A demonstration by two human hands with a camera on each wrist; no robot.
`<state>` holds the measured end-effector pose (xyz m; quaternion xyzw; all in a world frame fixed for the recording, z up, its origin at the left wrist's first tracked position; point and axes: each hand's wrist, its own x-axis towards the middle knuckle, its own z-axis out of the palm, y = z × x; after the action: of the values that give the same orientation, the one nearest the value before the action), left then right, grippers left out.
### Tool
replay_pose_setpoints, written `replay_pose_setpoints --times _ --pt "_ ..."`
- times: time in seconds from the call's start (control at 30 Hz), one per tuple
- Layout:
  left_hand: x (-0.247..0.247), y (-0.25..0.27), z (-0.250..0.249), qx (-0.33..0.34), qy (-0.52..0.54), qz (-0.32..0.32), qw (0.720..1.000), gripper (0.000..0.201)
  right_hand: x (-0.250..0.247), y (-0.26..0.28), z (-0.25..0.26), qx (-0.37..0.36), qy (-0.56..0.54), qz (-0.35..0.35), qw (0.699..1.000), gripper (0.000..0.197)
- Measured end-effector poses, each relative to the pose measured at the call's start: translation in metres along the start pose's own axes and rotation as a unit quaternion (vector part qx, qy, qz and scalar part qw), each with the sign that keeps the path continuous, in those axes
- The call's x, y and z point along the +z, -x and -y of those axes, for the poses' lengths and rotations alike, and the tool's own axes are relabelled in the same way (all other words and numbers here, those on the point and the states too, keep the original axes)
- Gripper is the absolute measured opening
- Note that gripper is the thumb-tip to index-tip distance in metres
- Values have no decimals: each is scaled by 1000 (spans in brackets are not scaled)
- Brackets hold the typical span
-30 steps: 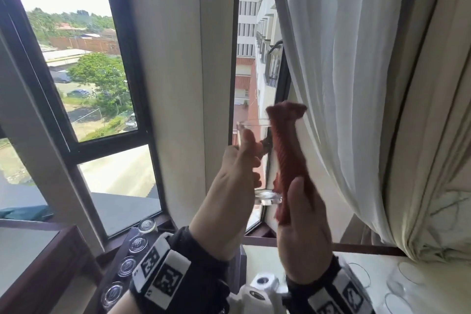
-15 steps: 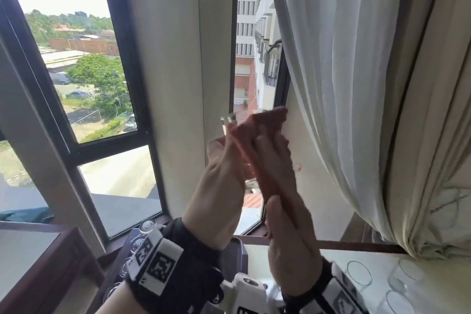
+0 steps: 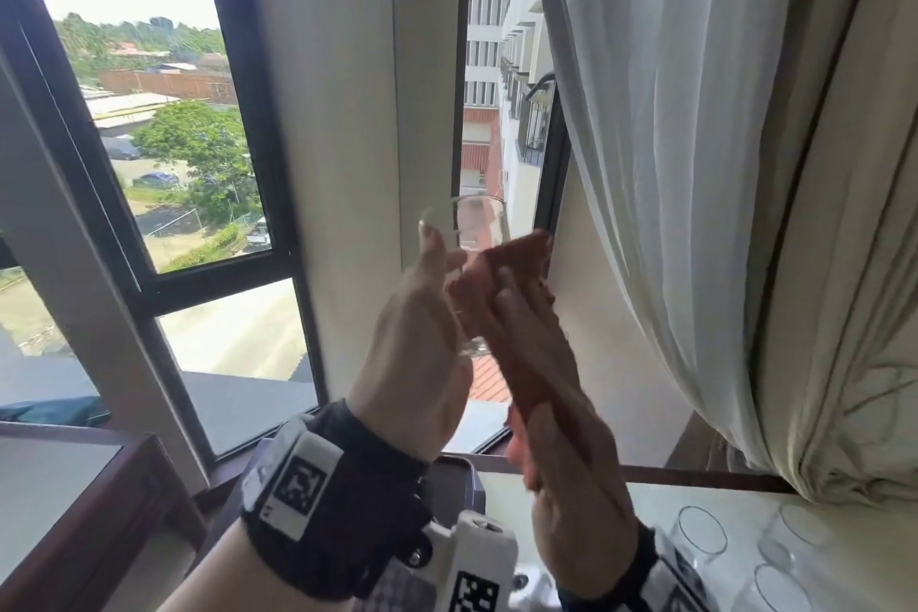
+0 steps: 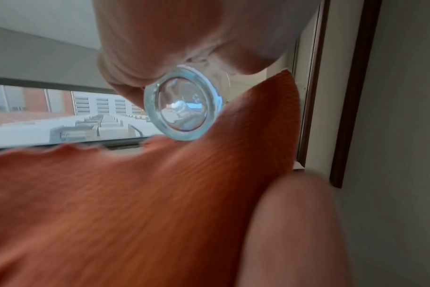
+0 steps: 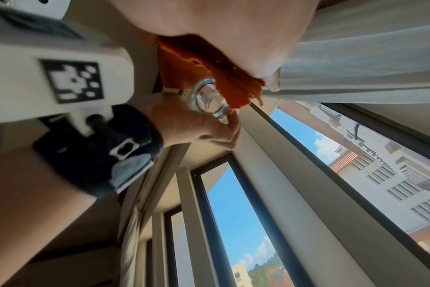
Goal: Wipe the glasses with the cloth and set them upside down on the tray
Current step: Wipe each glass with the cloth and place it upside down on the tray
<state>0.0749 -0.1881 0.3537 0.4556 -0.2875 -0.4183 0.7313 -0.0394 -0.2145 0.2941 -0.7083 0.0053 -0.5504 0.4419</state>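
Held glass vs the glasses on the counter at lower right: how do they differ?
The held glass is raised in front of the window, gripped by the left hand; the counter glasses stand untouched. The held glass has the orange cloth pressed against its side by the right hand; nothing covers the counter glasses. Shared: all are clear glass, with their rims up.

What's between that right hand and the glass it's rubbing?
The orange cloth. The right hand presses it against the side of the glass, which the left hand holds. The head view shows it best; both wrist views agree.
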Motion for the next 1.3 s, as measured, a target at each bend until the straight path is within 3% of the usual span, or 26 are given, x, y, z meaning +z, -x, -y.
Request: replay_pose_setpoints --times 0.07,0.13,0.2,0.27,0.33,0.4,0.5,0.57,0.63,0.67,0.77,0.8,0.9,0.97,1.03,1.17,1.23,1.3 --pt "-7 -1 -12 -3 -26 12 1000 77 -2 18 -14 -18 17 42 999 47" --pt "-9 -4 -17 17 -69 52 996 62 -6 29 -27 41 10 30 999 46" --pt "-4 0 -20 51 -101 78 991 51 -6 29 -28 153 -59 -24 986 44" --pt "-4 0 -17 100 -153 76 980 59 -3 22 -29 284 -119 -94 947 42" --pt "-8 -1 -12 134 -198 87 967 63 -2 12 -33 362 -156 -137 909 55" --pt "-13 2 -8 141 -219 94 961 63 -2 -3 -30 373 -254 -142 881 65" --pt "-22 6 -1 144 -247 93 954 66 -7 -17 -26 391 -393 -180 813 62" --pt "-30 8 1 176 -324 55 928 71 -11 -22 -24 360 -455 -208 787 60" --pt "-38 9 0 196 -378 7 905 73 -14 -22 -23 324 -452 -244 794 59" --pt "-42 10 1 193 -385 -5 903 74 -16 -19 -25 305 -420 -255 816 58" --pt "-47 12 4 178 -354 12 918 78 -16 -12 -14 238 -108 -213 941 47" --pt "-48 13 6 180 -335 23 925 76 -17 -13 -12 199 -36 -195 960 43" --pt "-49 18 16 209 -285 28 935 69 -26 -26 -4 1 35 -105 994 38" --pt "-48 23 24 236 -270 24 933 67 -38 -37 0 -49 52 -67 995 23" --pt "-47 27 28 262 -261 33 929 67 -45 -46 5 -5 -2 -58 998 15" --pt "-43 24 30 284 -256 31 924 65 -47 -41 14 206 -132 -126 961 39" --pt "-40 19 30 272 -243 13 931 62 -42 -25 8 248 -97 -123 956 35" --pt "-36 15 30 256 -253 2 933 62 -32 -9 4 217 34 -106 970 24"
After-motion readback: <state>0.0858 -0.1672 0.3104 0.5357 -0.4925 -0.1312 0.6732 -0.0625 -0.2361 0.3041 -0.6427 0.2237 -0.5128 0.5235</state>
